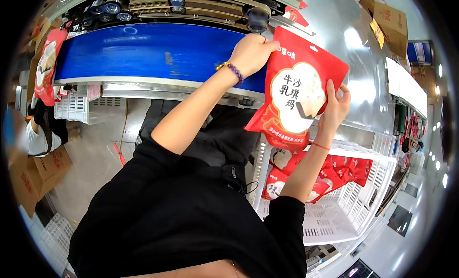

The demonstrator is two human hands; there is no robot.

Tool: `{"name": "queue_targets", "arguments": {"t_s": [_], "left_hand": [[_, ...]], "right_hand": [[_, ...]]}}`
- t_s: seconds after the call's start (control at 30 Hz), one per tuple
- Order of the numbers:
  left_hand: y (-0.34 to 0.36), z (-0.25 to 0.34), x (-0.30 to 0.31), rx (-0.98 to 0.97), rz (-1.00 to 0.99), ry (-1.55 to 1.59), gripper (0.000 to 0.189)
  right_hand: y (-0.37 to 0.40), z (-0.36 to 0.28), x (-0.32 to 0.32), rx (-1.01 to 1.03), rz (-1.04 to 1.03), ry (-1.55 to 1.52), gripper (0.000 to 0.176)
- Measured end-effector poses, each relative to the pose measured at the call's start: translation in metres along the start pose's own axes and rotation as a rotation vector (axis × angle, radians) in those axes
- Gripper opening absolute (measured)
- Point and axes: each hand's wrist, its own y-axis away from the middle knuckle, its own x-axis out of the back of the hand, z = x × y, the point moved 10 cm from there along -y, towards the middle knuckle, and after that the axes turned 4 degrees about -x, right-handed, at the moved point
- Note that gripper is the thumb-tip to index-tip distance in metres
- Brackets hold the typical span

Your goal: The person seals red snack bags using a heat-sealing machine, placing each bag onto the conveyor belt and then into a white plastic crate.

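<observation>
A large red snack bag [299, 89] with a white label and black lettering is held up over the right end of the blue conveyor belt [143, 51]. At its upper left corner, the fingers of my left hand [251, 53] pinch the edge. My right hand [336, 106] grips the bag's right side, thumb on the front and the other fingers partly behind it. Below my right forearm sits a white plastic basket [354, 216] with several similar red bags [334, 173] inside.
A metal table [368, 91] lies to the right of the belt. Rollers and machine parts [177, 5] run along the belt's far side. At the far left are a co-worker [38, 134], another red bag [47, 63] and cardboard boxes [43, 175].
</observation>
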Motion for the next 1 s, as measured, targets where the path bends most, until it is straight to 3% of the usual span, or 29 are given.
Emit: {"name": "queue_targets", "arguments": {"t_s": [0.23, 0.33, 0.43, 0.5, 0.53, 0.57, 0.67, 0.7, 0.73, 0.8, 0.83, 0.87, 0.93, 1.0], "left_hand": [[-0.008, -0.018, 0.076, 0.135, 0.232, -0.024, 0.036], [-0.007, -0.02, 0.104, -0.012, 0.314, -0.029, 0.039], [0.006, -0.002, 0.119, -0.022, 0.314, -0.182, 0.046], [0.022, 0.029, 0.136, -0.169, 0.384, -0.335, 0.05], [0.027, 0.016, 0.146, -0.012, 0.351, -0.409, 0.051], [0.038, 0.023, 0.16, -0.017, 0.365, -0.512, 0.05], [0.083, 0.05, 0.203, -0.378, 0.578, -0.662, 0.033], [0.101, 0.067, 0.207, -0.405, 0.616, -0.623, 0.027], [0.116, 0.091, 0.205, -0.481, 0.674, -0.565, 0.027], [0.133, 0.121, 0.181, -0.483, 0.611, -0.267, 0.027], [0.14, 0.136, 0.162, -0.495, 0.553, -0.168, 0.027], [0.146, 0.145, 0.144, -0.5, 0.505, -0.073, 0.027], [0.151, 0.152, 0.106, -0.533, 0.286, 0.101, 0.025], [0.152, 0.152, 0.067, -0.519, 0.043, 0.109, 0.024]], "right_hand": [[-0.029, 0.007, -0.073, 0.011, -0.183, -0.022, 0.03], [-0.018, 0.007, -0.099, -0.037, -0.226, -0.061, 0.03], [-0.018, 0.015, -0.109, -0.064, -0.253, -0.087, 0.032], [-0.018, 0.021, -0.117, -0.074, -0.262, -0.082, 0.027], [-0.023, 0.035, -0.121, -0.113, -0.25, -0.118, 0.025], [-0.005, 0.024, -0.135, -0.156, -0.249, -0.148, 0.027], [0.019, 0.024, -0.156, -0.031, -0.336, -0.132, 0.034], [0.033, 0.011, -0.151, 0.041, -0.358, -0.027, 0.034], [0.048, -0.001, -0.143, 0.117, -0.394, -0.071, 0.031], [0.075, -0.011, -0.09, 0.108, -0.32, 0.029, 0.027], [0.082, -0.003, -0.053, 0.106, -0.239, -0.078, 0.021], [0.09, 0.002, -0.005, 0.148, -0.121, 0.072, 0.027], [0.117, 0.021, 0.1, 0.019, 0.248, 0.118, 0.027], [0.153, 0.041, 0.192, 0.0, 0.532, 0.151, 0.012]]}}
